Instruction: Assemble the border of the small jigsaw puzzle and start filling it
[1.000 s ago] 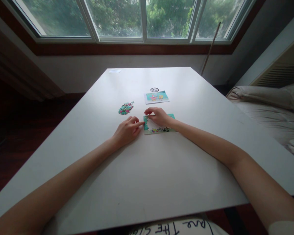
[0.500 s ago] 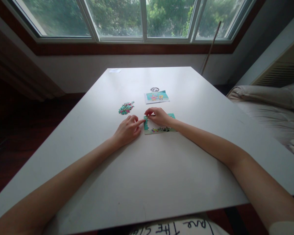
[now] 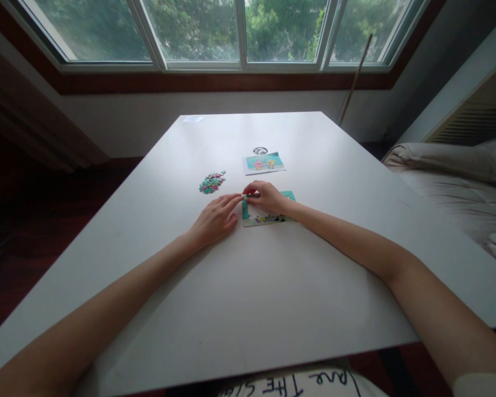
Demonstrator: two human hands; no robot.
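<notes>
A small jigsaw puzzle lies flat on the white table, with teal pieces along its left and top edges and a row of colourful figures along the bottom. My right hand covers its upper middle, thumb and fingertips pinched on a tiny puzzle piece at the top left corner. From the left, my left hand reaches that same corner, fingers stretched out and fingertips close to my right ones. Beyond my left hand is a heap of loose puzzle pieces, teal and pink.
A picture card with cartoon figures lies behind the puzzle, and a round black-and-white item is just past it. White paper rests at the table's far left corner. A padded beige seat stands to the right.
My left hand has unbent its fingers and moved its fingertips from the puzzle's left edge up to the top left corner. My right hand has barely shifted.
</notes>
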